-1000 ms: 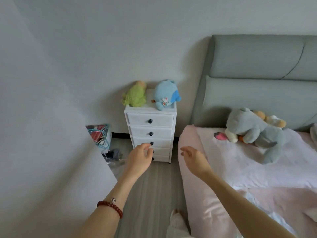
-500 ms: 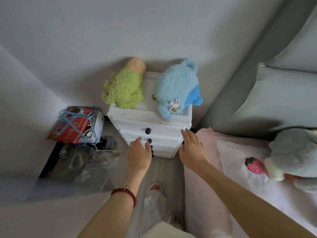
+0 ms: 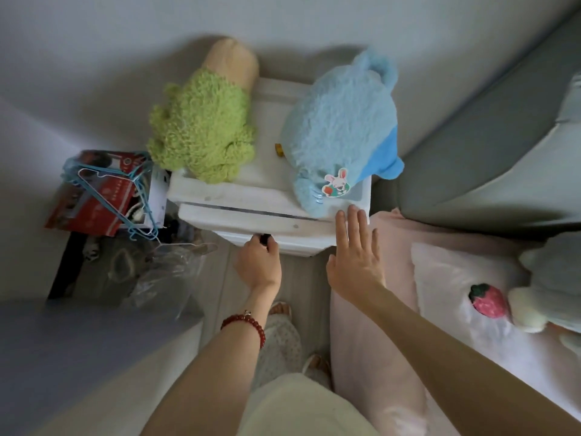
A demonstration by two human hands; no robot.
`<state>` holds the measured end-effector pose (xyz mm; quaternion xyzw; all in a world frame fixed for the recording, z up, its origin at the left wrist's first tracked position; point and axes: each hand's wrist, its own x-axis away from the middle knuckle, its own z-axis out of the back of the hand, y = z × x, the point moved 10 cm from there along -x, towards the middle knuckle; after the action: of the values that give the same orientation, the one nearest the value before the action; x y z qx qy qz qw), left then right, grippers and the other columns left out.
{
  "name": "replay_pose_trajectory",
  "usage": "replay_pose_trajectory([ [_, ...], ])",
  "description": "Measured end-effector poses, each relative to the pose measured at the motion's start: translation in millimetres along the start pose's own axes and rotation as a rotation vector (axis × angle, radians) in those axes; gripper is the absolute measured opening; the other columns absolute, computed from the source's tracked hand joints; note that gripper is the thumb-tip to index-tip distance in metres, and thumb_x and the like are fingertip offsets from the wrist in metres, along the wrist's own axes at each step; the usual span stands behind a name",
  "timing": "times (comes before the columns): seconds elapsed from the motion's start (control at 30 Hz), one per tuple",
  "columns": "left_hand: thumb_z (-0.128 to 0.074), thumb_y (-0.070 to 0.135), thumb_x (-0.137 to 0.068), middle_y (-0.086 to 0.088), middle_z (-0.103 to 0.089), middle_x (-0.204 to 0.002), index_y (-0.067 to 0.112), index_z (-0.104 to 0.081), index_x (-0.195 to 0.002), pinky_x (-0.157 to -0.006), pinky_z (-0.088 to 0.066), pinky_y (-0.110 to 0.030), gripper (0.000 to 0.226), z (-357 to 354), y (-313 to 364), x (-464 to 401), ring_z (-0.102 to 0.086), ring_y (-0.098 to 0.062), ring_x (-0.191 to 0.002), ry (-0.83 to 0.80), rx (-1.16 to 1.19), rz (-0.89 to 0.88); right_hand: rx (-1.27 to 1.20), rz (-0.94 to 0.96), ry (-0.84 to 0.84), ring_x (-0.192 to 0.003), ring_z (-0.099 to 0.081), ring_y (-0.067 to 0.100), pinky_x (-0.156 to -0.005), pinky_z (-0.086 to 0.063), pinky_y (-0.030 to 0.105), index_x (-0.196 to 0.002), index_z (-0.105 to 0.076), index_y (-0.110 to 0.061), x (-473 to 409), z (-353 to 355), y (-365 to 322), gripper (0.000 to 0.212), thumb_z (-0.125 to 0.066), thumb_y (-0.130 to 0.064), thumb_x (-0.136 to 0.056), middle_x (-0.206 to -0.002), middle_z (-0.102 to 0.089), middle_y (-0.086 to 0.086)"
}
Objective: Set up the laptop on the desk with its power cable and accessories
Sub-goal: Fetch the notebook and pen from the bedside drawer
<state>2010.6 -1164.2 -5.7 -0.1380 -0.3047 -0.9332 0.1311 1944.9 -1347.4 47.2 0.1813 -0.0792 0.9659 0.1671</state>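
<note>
Our left hand (image 3: 259, 265) curls its grip round a small dark round knob (image 3: 265, 238) on the white drawer chest (image 3: 251, 196) at twelve o'clock; right hand (image 3: 355, 262) lies flat, fingers straight, against its corner. No laptop shows.

Grey walls (image 3: 94, 42), pale wood floor (image 3: 301, 278), grey padded headboard (image 3: 471, 146), dim light.

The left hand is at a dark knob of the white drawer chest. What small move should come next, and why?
Probably pull that drawer open. The left hand pinches a dark knob on the white drawer chest, the right hand lies flat against its corner, and no laptop or cable is in sight.
</note>
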Motion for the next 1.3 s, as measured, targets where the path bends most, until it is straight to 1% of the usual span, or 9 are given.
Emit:
replay_pose_trajectory([
  [0.2, -0.049, 0.025, -0.092, -0.013, -0.068, -0.085, 0.003, -0.062, -0.089, -0.070, -0.044, -0.040, 0.025, 9, -37, 51, -0.062, -0.032, -0.079, 0.022, 0.001, 0.049, 0.015, 0.152, 0.030, -0.144, 0.004, 0.027, -0.114, 0.007, 0.046, -0.146, -0.008, -0.013, 24, -6, -15, 0.064, -0.041, -0.020, -0.092, -0.157, -0.001, 0.013],
  [0.3, -0.051, 0.025, -0.092, -0.015, -0.069, -0.085, 0.002, -0.062, -0.091, -0.071, -0.047, -0.041, 0.026, 13, -55, 73, -0.063, -0.032, -0.078, 0.025, -0.019, 0.031, -0.031, 0.335, 0.095, -0.115, -0.055, 0.032, -0.105, -0.035, 0.049, -0.129, -0.049, -0.008, 58, -16, -41, 0.054, -0.062, -0.006, -0.076, -0.123, -0.059, 0.015],
  [0.4, -0.049, 0.027, -0.093, -0.015, -0.070, -0.091, 0.004, -0.063, -0.095, -0.074, -0.046, -0.039, 0.027, 13, -80, 92, -0.063, -0.031, -0.083, -0.033, -0.094, 0.065, -0.053, 0.375, 0.143, -0.077, -0.066, 0.029, -0.068, -0.055, 0.038, -0.108, -0.064, -0.009, 82, -24, -48, 0.047, -0.074, -0.002, -0.063, -0.087, -0.069, 0.009],
  [0.53, -0.046, 0.023, -0.093, -0.013, -0.069, -0.103, 0.008, -0.064, -0.106, -0.081, -0.043, -0.037, 0.027, 35, -103, 118, -0.061, -0.028, -0.093, -0.061, -0.168, 0.057, -0.022, 0.375, 0.064, -0.080, -0.063, 0.031, -0.068, -0.053, 0.040, -0.114, -0.061, -0.009, 103, -46, -52, 0.045, -0.066, -0.002, -0.070, -0.090, -0.066, 0.011],
  [0.67, -0.053, 0.013, -0.088, -0.014, -0.064, -0.103, 0.008, -0.065, -0.102, -0.083, -0.042, -0.042, 0.020, 92, -102, 127, -0.058, -0.030, -0.094, 0.160, -0.096, 0.014, -0.048, 0.371, 0.013, -0.084, -0.062, 0.028, -0.074, -0.048, 0.039, -0.113, -0.061, -0.014, 95, -43, -57, 0.027, -0.048, -0.021, -0.091, -0.092, -0.067, 0.008],
  [0.77, -0.059, 0.009, -0.082, -0.014, -0.063, -0.099, 0.006, -0.064, -0.097, -0.080, -0.045, -0.045, 0.016, 119, -70, 116, -0.057, -0.032, -0.093, 0.285, -0.081, -0.204, -0.048, 0.374, 0.003, -0.077, -0.062, 0.027, -0.068, -0.046, 0.035, -0.097, -0.064, -0.014, 79, -35, -61, 0.029, -0.038, -0.026, -0.095, -0.083, -0.067, 0.006],
  [0.9, -0.064, 0.010, -0.079, -0.015, -0.062, -0.111, 0.007, -0.062, -0.105, -0.078, -0.047, -0.044, 0.026, 99, -27, 78, -0.057, -0.034, -0.102, 0.150, -0.247, -0.447, -0.087, 0.252, -0.051, -0.097, -0.056, 0.024, -0.080, -0.047, 0.035, -0.119, -0.051, -0.014, 49, -38, -59, 0.030, -0.034, -0.022, -0.096, -0.107, -0.062, 0.007],
  [1.13, -0.055, 0.045, -0.087, -0.025, 0.000, -0.153, 0.011, 0.003, -0.146, -0.108, -0.025, -0.050, 0.089, 15, -61, -14, -0.007, -0.039, -0.140, -0.349, -0.336, -0.052, -0.443, -0.145, -0.333, -0.122, -0.041, 0.037, -0.099, -0.038, 0.046, -0.143, -0.011, -0.007, 9, -81, -56, 0.061, -0.041, -0.005, -0.090, -0.139, -0.035, 0.017],
  [1.3, -0.065, 0.052, -0.076, -0.024, -0.015, -0.150, 0.011, 0.010, -0.145, -0.108, -0.027, -0.053, 0.110, 8, -80, -21, -0.020, -0.039, -0.136, -0.372, -0.181, 0.209, -0.484, -0.156, -0.350, -0.124, -0.038, 0.040, -0.103, -0.035, 0.049, -0.144, -0.004, -0.002, 3, -91, -58, 0.062, -0.038, -0.010, -0.093, -0.145, -0.025, 0.017],
])
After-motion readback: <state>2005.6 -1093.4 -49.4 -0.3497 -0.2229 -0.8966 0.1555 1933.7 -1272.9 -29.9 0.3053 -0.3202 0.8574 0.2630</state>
